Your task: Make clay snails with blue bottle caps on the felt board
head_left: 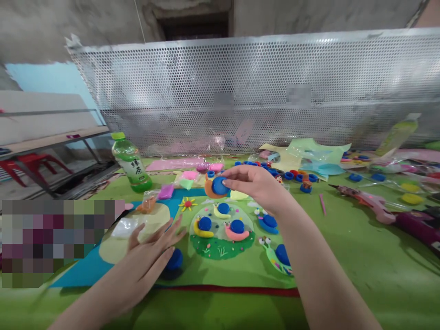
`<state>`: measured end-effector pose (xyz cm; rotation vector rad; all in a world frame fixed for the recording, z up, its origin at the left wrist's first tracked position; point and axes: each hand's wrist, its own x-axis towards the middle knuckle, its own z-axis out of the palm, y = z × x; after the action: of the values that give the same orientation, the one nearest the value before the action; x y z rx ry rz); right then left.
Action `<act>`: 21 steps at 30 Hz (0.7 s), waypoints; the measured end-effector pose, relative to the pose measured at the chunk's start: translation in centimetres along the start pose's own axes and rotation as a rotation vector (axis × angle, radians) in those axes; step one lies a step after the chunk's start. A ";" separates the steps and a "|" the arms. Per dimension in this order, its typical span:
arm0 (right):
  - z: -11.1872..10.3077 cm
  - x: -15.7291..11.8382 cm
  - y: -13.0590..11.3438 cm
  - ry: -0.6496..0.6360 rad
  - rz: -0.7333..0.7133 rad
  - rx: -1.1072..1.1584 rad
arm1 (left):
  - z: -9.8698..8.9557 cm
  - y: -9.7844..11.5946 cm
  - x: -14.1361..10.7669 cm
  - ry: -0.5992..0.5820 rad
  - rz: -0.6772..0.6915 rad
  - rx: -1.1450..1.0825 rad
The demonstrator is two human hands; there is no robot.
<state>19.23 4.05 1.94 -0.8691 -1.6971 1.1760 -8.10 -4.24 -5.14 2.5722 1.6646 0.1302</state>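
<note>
Between the thumb and fingers of my right hand point(257, 183) is an orange snail figure point(217, 186) with a round blue cap as its shell, raised above the back edge of a green picture board point(220, 275). My left hand point(151, 252) lies palm down with spread fingers over the board's left part. Beside its fingertips sits a blue cap point(174, 259), partly hidden. In the board's middle circle are a pale snail point(223, 210), a yellow snail point(203, 227) and a pink snail point(237, 229). A blue snail point(267, 222) and a green snail point(277, 256) stand near my right forearm.
At left are a blue sheet point(77, 270) and a green tea bottle point(131, 162). Behind the board lie clay packets point(167, 191) and several bottle caps point(292, 175). A glue gun point(374, 204) and a pink stick point(322, 204) lie right. Perforated metal sheeting point(192, 87) backs the table.
</note>
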 end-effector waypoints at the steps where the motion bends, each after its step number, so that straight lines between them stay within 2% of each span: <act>1: 0.0 0.0 0.0 -0.006 0.001 -0.004 | 0.0 0.0 -0.4 0.008 -0.006 -0.001; 6: 0.1 0.0 0.0 -0.017 -0.006 -0.007 | -0.1 -0.2 -0.5 0.083 -0.062 0.015; 10: 0.0 0.0 -0.1 -0.006 -0.006 0.001 | 0.3 0.0 0.0 0.064 -0.032 -0.001; 16: 0.0 -0.1 -0.3 -0.014 0.002 -0.008 | 0.2 0.7 -1.0 0.010 -0.017 -0.048; 21: 0.0 0.1 0.0 -0.008 -0.021 0.011 | -0.6 1.0 0.7 -0.027 -0.062 -0.116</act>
<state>19.22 4.15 2.02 -0.8387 -1.7006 1.1748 -6.96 -3.95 -4.43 2.4252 1.6734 0.1823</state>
